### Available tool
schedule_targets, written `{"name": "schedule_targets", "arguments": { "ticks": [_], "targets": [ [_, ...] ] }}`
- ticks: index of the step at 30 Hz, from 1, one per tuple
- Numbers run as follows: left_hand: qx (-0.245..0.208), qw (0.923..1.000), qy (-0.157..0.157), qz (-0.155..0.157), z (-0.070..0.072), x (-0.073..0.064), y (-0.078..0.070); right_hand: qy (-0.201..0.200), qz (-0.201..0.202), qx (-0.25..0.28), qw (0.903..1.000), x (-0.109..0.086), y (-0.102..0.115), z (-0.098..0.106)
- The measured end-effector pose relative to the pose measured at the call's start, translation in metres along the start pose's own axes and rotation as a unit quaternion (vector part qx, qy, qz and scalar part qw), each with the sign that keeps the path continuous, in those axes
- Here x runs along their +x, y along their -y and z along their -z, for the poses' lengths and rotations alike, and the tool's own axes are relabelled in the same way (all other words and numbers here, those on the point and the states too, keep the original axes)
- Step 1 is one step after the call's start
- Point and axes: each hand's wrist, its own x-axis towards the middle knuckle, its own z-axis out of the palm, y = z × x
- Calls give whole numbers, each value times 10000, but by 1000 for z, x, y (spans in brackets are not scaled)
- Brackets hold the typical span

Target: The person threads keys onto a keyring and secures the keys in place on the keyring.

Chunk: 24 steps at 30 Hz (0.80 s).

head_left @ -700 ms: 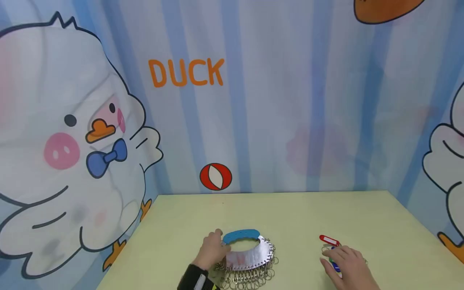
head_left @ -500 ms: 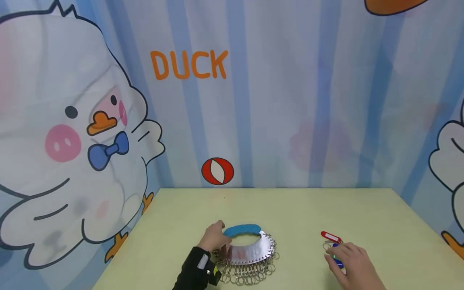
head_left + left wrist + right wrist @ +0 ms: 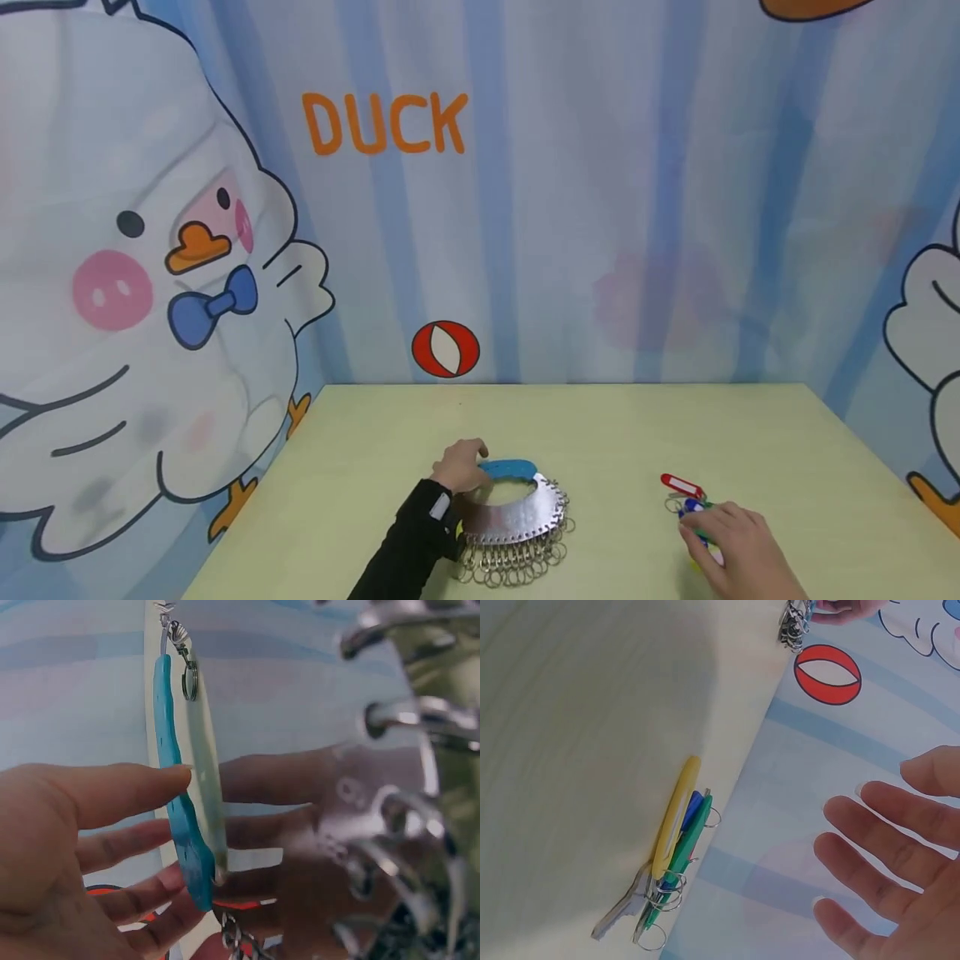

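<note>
A large key ring holder lies on the table, with a blue grip (image 3: 508, 469), a shiny curved metal plate (image 3: 513, 518) and many small split rings (image 3: 513, 562) along its edge. My left hand (image 3: 460, 465) is at the left end of the blue grip; in the left wrist view, its thumb presses the grip and its fingers reach behind. The plate mirrors them. My right hand (image 3: 738, 542) hovers over a small heap of key tags, fingers apart and holding nothing. A yellow tag (image 3: 677, 817), a green tag (image 3: 681, 862) and a key (image 3: 622, 904) show there; a red tag (image 3: 681, 486) lies at the heap's far side.
The pale yellow table (image 3: 585, 433) ends at a striped blue curtain (image 3: 555, 208) printed with ducks and a red ball (image 3: 446, 349). Bare tabletop lies between the key ring holder and the tags.
My left hand has slid from the plate's left end up and right to the blue grip. The right hand stays over the tags, uncovering slightly more of them. The head view has tilted down slightly.
</note>
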Motion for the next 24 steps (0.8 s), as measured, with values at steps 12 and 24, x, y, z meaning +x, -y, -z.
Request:
{"name": "schedule_targets", "arguments": {
  "ticks": [12, 24],
  "targets": [
    [-661, 9958, 597, -229, 15, 9, -11, 616, -201, 327, 9974, 8, -3, 6],
    [-1677, 9559, 2015, -1327, 67, -16, -42, 865, -407, 565, 9938, 18, 5, 20]
  ]
}}
